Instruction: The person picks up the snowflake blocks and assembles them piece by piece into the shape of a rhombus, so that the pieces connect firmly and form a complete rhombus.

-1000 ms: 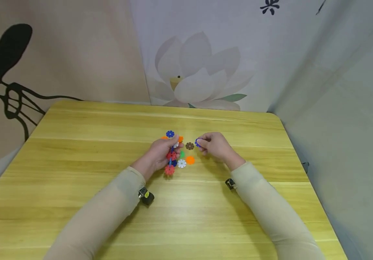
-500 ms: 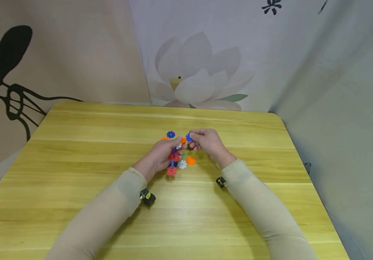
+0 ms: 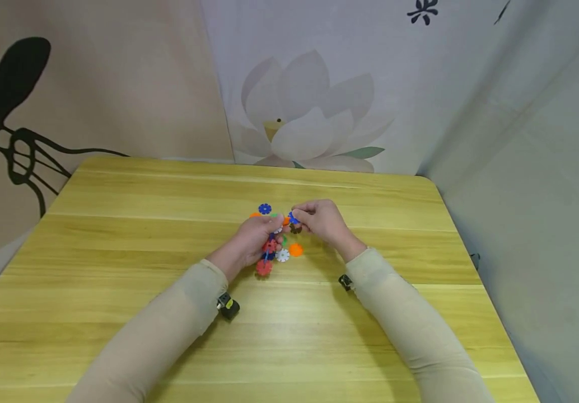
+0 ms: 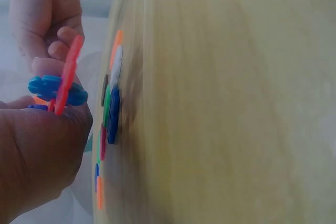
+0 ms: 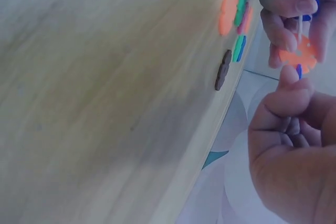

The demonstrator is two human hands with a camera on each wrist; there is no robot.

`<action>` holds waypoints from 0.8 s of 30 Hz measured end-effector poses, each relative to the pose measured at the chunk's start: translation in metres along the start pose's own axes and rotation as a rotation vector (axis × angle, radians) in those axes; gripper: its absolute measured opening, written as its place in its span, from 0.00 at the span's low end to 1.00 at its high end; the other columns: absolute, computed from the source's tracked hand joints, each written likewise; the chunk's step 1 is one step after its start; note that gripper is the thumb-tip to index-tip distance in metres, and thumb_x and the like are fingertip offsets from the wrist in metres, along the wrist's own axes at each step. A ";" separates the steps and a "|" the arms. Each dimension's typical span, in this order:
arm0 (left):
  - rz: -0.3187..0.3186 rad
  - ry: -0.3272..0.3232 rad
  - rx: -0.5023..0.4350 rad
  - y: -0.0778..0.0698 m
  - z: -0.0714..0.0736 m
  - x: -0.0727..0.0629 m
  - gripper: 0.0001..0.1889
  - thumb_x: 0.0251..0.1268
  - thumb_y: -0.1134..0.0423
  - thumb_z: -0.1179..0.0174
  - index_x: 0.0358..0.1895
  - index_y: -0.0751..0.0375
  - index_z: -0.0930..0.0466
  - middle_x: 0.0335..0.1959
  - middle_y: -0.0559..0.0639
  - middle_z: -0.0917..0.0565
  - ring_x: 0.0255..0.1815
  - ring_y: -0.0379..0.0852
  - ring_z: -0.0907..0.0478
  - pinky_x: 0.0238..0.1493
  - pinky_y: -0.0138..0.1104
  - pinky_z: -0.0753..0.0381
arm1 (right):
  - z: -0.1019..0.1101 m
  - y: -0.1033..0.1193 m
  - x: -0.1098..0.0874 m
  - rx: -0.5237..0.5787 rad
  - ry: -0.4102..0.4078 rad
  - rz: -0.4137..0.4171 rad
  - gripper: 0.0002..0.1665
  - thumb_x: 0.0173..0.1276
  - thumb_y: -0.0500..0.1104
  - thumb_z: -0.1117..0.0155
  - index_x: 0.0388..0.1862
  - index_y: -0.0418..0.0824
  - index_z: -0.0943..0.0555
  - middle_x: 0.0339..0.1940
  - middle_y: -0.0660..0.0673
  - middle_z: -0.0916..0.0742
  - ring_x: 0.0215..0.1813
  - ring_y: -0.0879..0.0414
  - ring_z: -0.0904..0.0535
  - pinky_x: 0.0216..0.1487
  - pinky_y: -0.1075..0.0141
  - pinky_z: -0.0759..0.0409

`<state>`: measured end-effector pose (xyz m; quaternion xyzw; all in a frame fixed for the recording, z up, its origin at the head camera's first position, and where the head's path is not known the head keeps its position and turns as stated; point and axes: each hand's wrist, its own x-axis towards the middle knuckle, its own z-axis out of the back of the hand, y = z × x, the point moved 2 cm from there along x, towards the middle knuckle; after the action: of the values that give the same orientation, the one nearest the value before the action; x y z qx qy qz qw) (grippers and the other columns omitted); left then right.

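Note:
My left hand [image 3: 249, 238] grips a chain of interlocked plastic snowflake discs above the table. A red disc [image 3: 264, 268] hangs at the chain's near end, with a blue disc [image 4: 44, 86] slotted across it in the left wrist view. An orange disc [image 5: 298, 55] sticks out beyond the left fingers at the far end. My right hand [image 3: 327, 221] pinches a blue disc [image 3: 293, 218] between thumb and index finger. Its edge meets the rim of the orange disc, and the right fingers cover most of it in the right wrist view.
Loose discs lie on the wooden table [image 3: 168, 280] below the hands: a brown one [image 5: 223, 70], an orange one [image 3: 296, 249], a white one [image 3: 283, 255] and a blue one [image 3: 265, 208], among several others. A printed curtain [image 3: 320, 101] hangs behind the table's far edge.
My right hand has moved left with the blue disc, bringing it up to the orange disc on the chain. The left hand keeps its grip and has shifted only slightly.

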<state>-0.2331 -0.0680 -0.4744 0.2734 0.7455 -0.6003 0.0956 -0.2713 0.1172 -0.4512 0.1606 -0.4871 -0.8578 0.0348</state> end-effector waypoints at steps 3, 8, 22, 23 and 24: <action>-0.003 -0.004 0.022 0.001 -0.001 -0.001 0.26 0.88 0.50 0.49 0.67 0.72 0.25 0.46 0.51 0.18 0.30 0.38 0.24 0.31 0.25 0.18 | -0.001 0.001 -0.001 -0.075 0.000 0.049 0.20 0.83 0.48 0.36 0.63 0.38 0.13 0.41 0.38 0.08 0.39 0.45 0.15 0.30 0.69 0.23; -0.007 -0.012 0.040 0.001 -0.002 -0.001 0.24 0.88 0.51 0.50 0.65 0.72 0.24 0.44 0.51 0.18 0.29 0.38 0.24 0.30 0.25 0.18 | -0.005 -0.002 -0.001 -0.065 -0.016 0.065 0.19 0.83 0.47 0.36 0.62 0.37 0.12 0.39 0.43 0.07 0.36 0.50 0.15 0.27 0.73 0.25; -0.033 -0.002 0.066 0.003 -0.003 -0.001 0.23 0.89 0.54 0.52 0.67 0.73 0.25 0.47 0.53 0.14 0.31 0.39 0.19 0.33 0.27 0.14 | -0.007 -0.005 -0.002 -0.035 0.014 0.071 0.19 0.84 0.49 0.37 0.60 0.39 0.11 0.37 0.45 0.07 0.36 0.50 0.15 0.29 0.70 0.22; -0.036 0.001 0.055 0.004 -0.001 -0.001 0.24 0.89 0.54 0.52 0.69 0.72 0.26 0.48 0.53 0.14 0.32 0.39 0.18 0.34 0.27 0.13 | -0.005 -0.005 -0.002 -0.028 0.012 0.067 0.20 0.85 0.50 0.40 0.60 0.38 0.11 0.37 0.44 0.08 0.36 0.49 0.15 0.30 0.69 0.22; -0.039 0.000 0.043 0.004 0.000 -0.001 0.25 0.90 0.54 0.53 0.71 0.72 0.27 0.50 0.53 0.13 0.33 0.39 0.17 0.35 0.27 0.12 | -0.002 -0.006 -0.002 -0.041 0.002 0.070 0.21 0.86 0.50 0.42 0.62 0.38 0.12 0.36 0.43 0.08 0.36 0.49 0.15 0.30 0.68 0.22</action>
<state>-0.2301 -0.0678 -0.4772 0.2607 0.7377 -0.6179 0.0778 -0.2684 0.1185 -0.4567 0.1433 -0.4748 -0.8657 0.0685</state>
